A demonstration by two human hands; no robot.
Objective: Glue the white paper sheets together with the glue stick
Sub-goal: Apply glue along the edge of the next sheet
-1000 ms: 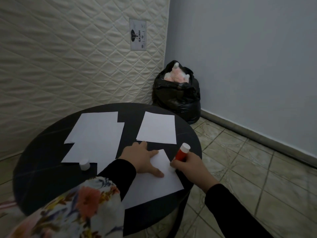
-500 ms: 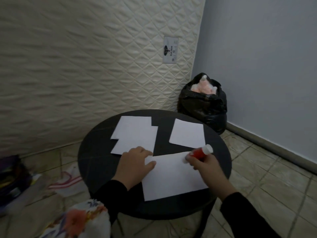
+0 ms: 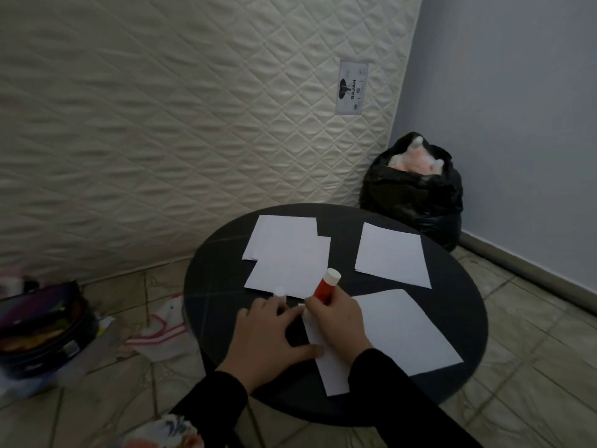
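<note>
White paper, flat and matte, in three lots on a round black counter with a smooth, dull top. Nearest sheet: rectangular, turned at an angle, lying from the counter's centre toward 5 o'clock, its left edge under both hands. Overlapping sheets: two stepped rectangles at 11 o'clock. Single sheet: a plain rectangle at 1 o'clock, apart from the others.

Glue stick: short cylinder, red body with a white end pointing up and away, tilted, its lower end hidden in the fist; it stands at the near sheet's far-left corner. Right hand: its grip is closed, fingers curled round the red body. Left hand: grip relaxed, fingers spread and pressing flat, thumb tip on the near sheet's left edge, the rest on bare counter. Small white cap: round, blurred, just beyond the left fingertips, at the near edge of the overlapping sheets. Both sleeves are black; a floral cloth shows at the bottom edge.

Surroundings: quilted cream mattress, diamond-stitched, upright behind the counter at 10 to 12 o'clock, bearing a small label. Black plastic bag, glossy and crumpled, on the floor at 1 o'clock, something pink and white at its mouth. Tiled floor. Dark round container and striped cloth on the floor at 9 o'clock.
</note>
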